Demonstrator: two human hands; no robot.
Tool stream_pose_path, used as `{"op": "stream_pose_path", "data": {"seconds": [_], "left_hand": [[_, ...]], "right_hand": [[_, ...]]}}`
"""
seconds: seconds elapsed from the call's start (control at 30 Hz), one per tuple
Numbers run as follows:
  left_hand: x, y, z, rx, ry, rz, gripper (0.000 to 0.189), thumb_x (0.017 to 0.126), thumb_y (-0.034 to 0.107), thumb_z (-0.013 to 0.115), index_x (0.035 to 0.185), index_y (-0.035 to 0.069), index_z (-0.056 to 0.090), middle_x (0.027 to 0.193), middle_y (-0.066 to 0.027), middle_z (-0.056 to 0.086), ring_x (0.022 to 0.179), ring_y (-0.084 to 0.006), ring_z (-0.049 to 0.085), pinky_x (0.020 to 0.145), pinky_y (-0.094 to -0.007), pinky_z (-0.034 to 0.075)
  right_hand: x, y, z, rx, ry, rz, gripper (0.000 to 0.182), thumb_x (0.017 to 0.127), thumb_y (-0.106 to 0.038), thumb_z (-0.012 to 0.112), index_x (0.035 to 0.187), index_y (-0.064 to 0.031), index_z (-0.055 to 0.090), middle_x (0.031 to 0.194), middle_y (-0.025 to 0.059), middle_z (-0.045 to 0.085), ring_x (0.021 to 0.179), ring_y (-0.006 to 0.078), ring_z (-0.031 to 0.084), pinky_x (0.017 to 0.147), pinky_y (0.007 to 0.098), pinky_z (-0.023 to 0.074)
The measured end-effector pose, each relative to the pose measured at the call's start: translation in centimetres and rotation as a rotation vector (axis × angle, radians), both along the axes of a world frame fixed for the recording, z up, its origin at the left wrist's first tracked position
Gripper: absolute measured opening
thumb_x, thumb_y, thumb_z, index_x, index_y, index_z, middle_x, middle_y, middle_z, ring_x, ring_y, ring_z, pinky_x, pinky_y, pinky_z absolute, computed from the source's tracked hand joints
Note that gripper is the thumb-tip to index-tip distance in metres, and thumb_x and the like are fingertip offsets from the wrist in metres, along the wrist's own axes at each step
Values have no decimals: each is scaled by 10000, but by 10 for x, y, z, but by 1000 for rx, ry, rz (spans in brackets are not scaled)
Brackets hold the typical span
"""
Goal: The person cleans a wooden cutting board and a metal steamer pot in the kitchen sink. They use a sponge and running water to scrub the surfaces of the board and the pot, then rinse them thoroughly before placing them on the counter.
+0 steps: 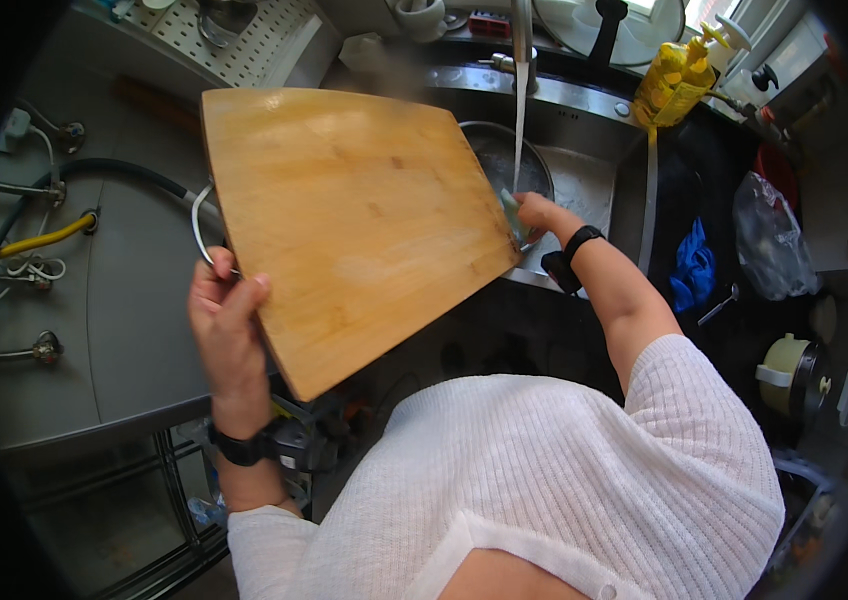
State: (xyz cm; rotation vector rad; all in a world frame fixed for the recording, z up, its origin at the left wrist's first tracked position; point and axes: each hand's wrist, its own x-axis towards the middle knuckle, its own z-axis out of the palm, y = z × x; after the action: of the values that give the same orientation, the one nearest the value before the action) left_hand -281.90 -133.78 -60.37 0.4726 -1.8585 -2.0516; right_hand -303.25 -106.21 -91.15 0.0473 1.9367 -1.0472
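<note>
A large wooden cutting board (pixel 364 217) with a metal loop handle (pixel 201 225) on its left edge is held tilted over the sink's left part. My left hand (pixel 227 315) grips that edge just below the handle, thumb on the face. At the board's far right edge, my right hand (pixel 536 214) holds a pale green cloth or sponge (pixel 512 208), partly hidden by the fingers. Water (pixel 520 127) runs from the faucet (pixel 521 34) into a round metal basin (pixel 540 161) in the steel sink (pixel 632 187). The board hides part of the basin.
A yellow soap pouch with pump (pixel 673 82) stands at the sink's back right corner. On the black counter lie a blue cloth (pixel 692 266), a small metal utensil (pixel 719 304) and a clear plastic bag (pixel 773 240). A perforated rack (pixel 236 45) is at back left, a stone mortar (pixel 422 19) behind the board.
</note>
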Motion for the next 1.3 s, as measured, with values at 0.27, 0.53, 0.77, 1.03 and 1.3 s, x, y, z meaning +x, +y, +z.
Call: {"op": "stream_pose_path", "data": {"seconds": [0.27, 0.53, 0.77, 1.03, 1.3], "left_hand": [[-12, -22, 45, 33, 25, -43, 261, 725, -92, 540, 868, 99, 435, 878, -69, 566, 795, -136, 568, 738, -229, 481], [-37, -31, 74, -26, 0, -36, 253, 748, -75, 503, 925, 92, 433, 921, -65, 531, 842, -129, 545, 794, -237, 469], [-60, -35, 98, -114, -6, 64, 229, 762, -57, 493, 940, 74, 436, 930, -77, 547, 845, -140, 560, 790, -252, 480], [-67, -36, 112, -247, -45, 207, 211, 808, 2, 534, 991, 69, 454, 971, -88, 560, 900, -159, 567, 806, -255, 477], [-61, -49, 115, -323, 16, 225, 172, 822, 42, 578, 967, 91, 499, 924, -45, 569, 862, -117, 563, 787, -216, 453]], "right_hand": [[-79, 49, 81, 159, 373, 128, 410, 758, -20, 437, 1140, -98, 565, 946, 171, 611, 737, 328, 651, 508, 398, 566], [-174, 13, 122, -9, 607, 294, 443, 796, -79, 483, 1233, -153, 498, 973, 139, 567, 774, 248, 628, 536, 325, 550], [-269, -27, 36, -69, 956, 637, 501, 751, 11, 461, 1225, -142, 509, 1363, 169, 356, 1296, 320, 287, 1045, 392, 290], [-256, -41, 38, 12, 1044, 635, 509, 725, 58, 472, 1201, -119, 512, 1216, 131, 440, 1097, 301, 490, 911, 355, 453], [-217, -10, 44, -94, 1322, 501, 478, 789, 47, 428, 1214, -154, 516, 1254, 146, 479, 1088, 294, 524, 907, 371, 453]]}}
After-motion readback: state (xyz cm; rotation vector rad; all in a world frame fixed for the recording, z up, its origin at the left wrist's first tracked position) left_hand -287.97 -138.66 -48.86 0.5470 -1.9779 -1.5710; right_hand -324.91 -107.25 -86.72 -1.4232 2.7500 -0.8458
